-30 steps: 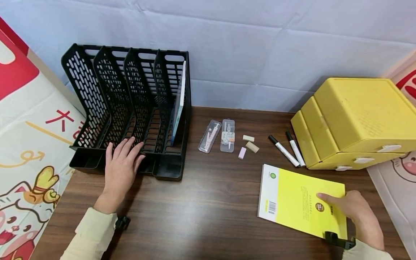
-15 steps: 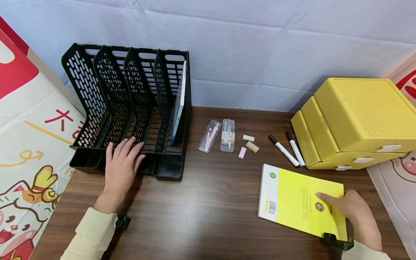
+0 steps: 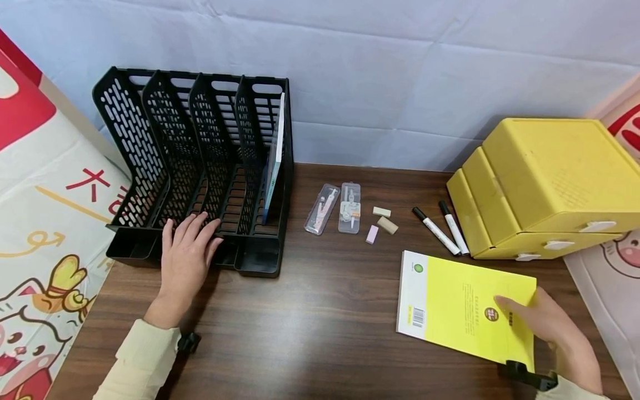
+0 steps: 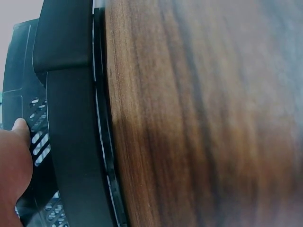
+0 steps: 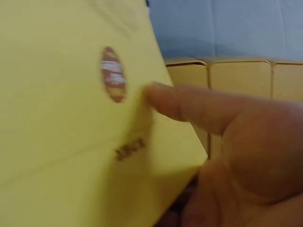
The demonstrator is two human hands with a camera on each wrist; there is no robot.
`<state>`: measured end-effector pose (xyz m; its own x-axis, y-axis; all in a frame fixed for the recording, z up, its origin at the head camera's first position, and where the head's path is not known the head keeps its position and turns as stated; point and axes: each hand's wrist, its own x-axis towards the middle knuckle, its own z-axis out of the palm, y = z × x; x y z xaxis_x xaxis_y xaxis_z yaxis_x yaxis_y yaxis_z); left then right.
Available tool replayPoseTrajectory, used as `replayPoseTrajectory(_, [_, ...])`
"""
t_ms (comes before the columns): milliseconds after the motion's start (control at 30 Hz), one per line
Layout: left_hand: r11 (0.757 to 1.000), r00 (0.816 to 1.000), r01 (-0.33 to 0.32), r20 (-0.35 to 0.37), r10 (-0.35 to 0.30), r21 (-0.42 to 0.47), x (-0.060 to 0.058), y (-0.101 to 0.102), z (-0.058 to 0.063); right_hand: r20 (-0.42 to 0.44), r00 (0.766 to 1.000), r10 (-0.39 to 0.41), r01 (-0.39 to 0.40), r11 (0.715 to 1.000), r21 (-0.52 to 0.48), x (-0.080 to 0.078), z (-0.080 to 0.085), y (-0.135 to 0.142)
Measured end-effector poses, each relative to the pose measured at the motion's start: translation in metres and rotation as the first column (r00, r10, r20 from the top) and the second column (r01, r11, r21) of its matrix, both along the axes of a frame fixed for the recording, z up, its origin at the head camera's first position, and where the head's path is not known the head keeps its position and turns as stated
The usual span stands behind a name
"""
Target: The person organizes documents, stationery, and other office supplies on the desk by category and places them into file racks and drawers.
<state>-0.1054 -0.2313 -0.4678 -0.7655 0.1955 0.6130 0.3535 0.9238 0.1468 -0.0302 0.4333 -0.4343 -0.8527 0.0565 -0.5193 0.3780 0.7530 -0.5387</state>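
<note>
A yellow book (image 3: 457,305) with a white strip and a barcode lies on the table at the right in the head view. My right hand (image 3: 555,322) grips its right edge, thumb on the cover and fingers hidden underneath. In the right wrist view the thumb presses beside a printed oval on the yellow book (image 5: 61,123). My left hand (image 3: 187,255) rests on the front of a black file rack (image 3: 257,258), fingers extended over its small front trays. The left wrist view shows only part of that hand by the perforated wall. A thin book (image 3: 275,161) stands in the rack's rightmost slot.
Two clear cases, one with a compass (image 3: 322,210), lie mid-table near several small erasers (image 3: 387,225). Two markers (image 3: 436,231) lie against a yellow drawer box (image 3: 565,172) at the back right. A pale cloth (image 3: 370,83) hangs behind the table.
The right hand has shifted a little to the right, its thumb sliding on the cover. The yellow book's right end has come up slightly. The left hand stays in place.
</note>
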Motion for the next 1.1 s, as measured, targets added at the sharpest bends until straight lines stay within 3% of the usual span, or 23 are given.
replayPoseTrajectory(200, [1.000, 1.000, 0.007, 0.014, -0.007, -0.010, 0.000, 0.001, 0.001, -0.032, 0.999, -0.010, 0.005, 0.990, -0.140, 0.005, 0.008, 0.000])
replayPoseTrajectory(433, [1.000, 1.000, 0.007, 0.009, -0.008, 0.006, 0.000, 0.001, 0.001, -0.107, 0.993, 0.058, -0.052, 0.997, 0.055, 0.004, 0.026, -0.001])
replayPoseTrajectory(600, [1.000, 1.000, 0.003, 0.013, -0.003, 0.009, 0.000, 0.001, 0.000, -0.171, 0.982, 0.079, -0.060, 0.992, 0.113, 0.003, 0.038, -0.004])
replayPoseTrajectory(733, [1.000, 1.000, 0.000, 0.027, -0.001, 0.003, 0.000, 0.001, 0.001, -0.250, 0.957, 0.145, -0.127, 0.988, 0.088, 0.006, 0.048, -0.008])
replayPoseTrajectory(933, [1.000, 0.999, -0.005, 0.049, 0.005, -0.008, 0.001, 0.001, 0.002, -0.387, 0.887, 0.251, -0.258, 0.965, 0.035, 0.015, 0.065, -0.011])
replayPoseTrajectory(1000, [1.000, 0.999, -0.004, 0.044, 0.004, 0.000, 0.001, 0.001, 0.002, -0.407, 0.877, 0.254, -0.274, 0.962, 0.009, 0.016, 0.070, -0.010])
replayPoseTrajectory(1100, [1.000, 1.000, -0.001, 0.024, 0.001, 0.020, 0.001, 0.001, 0.001, -0.404, 0.884, 0.235, -0.267, 0.963, -0.024, 0.015, 0.080, -0.013])
